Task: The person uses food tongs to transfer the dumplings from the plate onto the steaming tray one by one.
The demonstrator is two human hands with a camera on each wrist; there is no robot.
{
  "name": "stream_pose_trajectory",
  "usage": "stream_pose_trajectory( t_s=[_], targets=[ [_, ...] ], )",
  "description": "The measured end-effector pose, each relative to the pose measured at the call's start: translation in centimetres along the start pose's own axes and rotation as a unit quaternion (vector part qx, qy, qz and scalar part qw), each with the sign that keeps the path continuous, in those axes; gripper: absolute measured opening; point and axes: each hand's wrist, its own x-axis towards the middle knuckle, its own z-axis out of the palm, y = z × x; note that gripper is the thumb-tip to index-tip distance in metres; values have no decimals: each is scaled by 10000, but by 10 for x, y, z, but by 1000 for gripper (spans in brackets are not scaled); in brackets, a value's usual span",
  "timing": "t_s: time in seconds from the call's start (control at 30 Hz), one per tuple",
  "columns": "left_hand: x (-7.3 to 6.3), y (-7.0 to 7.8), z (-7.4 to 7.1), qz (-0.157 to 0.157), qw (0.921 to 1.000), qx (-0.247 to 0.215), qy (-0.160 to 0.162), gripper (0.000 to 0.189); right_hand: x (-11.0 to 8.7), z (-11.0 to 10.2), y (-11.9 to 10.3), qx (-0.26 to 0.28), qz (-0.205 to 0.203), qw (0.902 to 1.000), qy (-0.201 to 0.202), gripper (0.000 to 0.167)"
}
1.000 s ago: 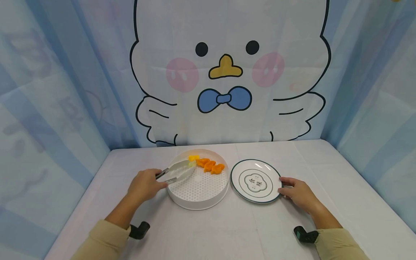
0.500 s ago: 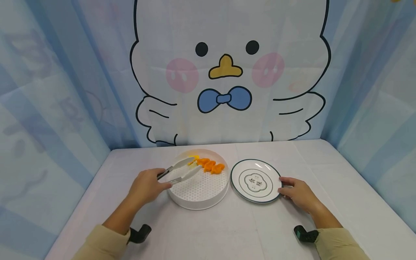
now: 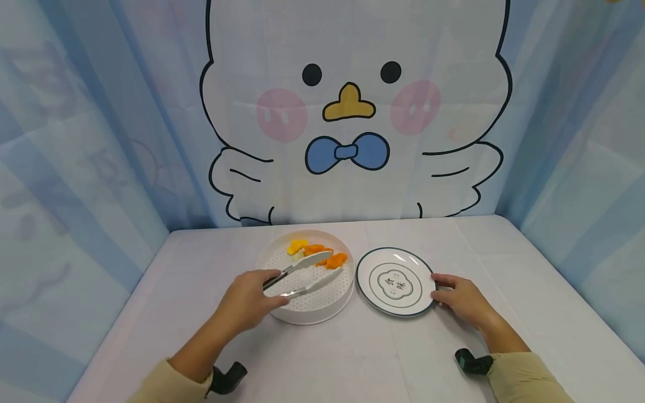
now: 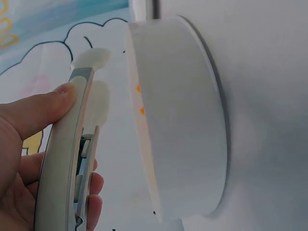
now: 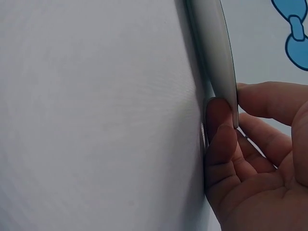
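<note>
My left hand (image 3: 248,302) grips a pair of tongs (image 3: 311,261), thumb on one arm and fingers round the other. The tongs' pale tips stand apart above a round white steamer tray (image 3: 312,317) with a holed floor. In the tray lie several orange pieces (image 3: 336,261), a yellow piece (image 3: 297,246) and a pale piece (image 3: 298,256), partly behind the tongs. The left wrist view shows the tongs (image 4: 62,144) beside the tray's wall (image 4: 180,120). My right hand (image 3: 463,299) pinches the right rim of a white plate (image 3: 373,280); in the right wrist view, fingers reach under the rim.
A white cloth (image 3: 353,364) covers the table. Behind it hangs a curtain (image 3: 347,196) printed with a cartoon bird, with blue curtains (image 3: 75,168) at the sides. A black wrist device (image 3: 473,362) sits on each forearm.
The left hand and tongs have moved right across the tray, from the yellow and pale pieces toward the orange ones. The tongs' tips remain apart. The right hand keeps holding the plate's rim.
</note>
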Motion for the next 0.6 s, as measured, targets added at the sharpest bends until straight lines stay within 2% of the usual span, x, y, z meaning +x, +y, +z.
stream_pose_trajectory(
  t_s=[0.13,0.37,0.6],
  targets=[
    [-1,6,10,5,9997,-226,-126,61,0,0,0,47,31,10000,-8,57],
    [-4,14,25,436,9972,-611,-39,57,0,0,-1,48,47,10000,0,57],
    [-3,24,38,568,9937,-927,-274,57,0,0,1,51,21,10000,2,57]
  ],
)
